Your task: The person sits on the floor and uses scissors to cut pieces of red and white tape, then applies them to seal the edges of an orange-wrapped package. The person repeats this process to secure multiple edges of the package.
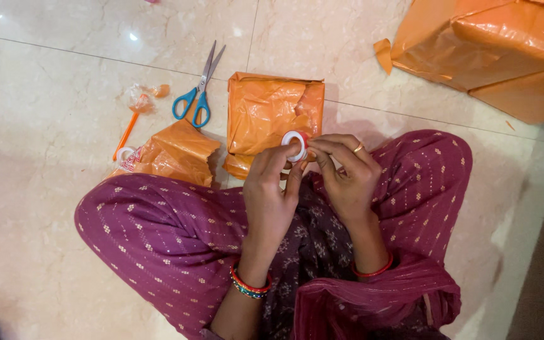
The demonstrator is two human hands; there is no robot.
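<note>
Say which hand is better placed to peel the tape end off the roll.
Right, probably. The left hand grips the tape roll steady, while the right hand has its fingertips pinched at the roll's edge.

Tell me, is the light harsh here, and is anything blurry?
Head view: soft indoor light, with small bright glints on the glossy floor at top left; faint shadow beside the orange parcel; both hands, left hand and right hand, and the tape roll look fairly sharp; edges bend slightly.
</note>
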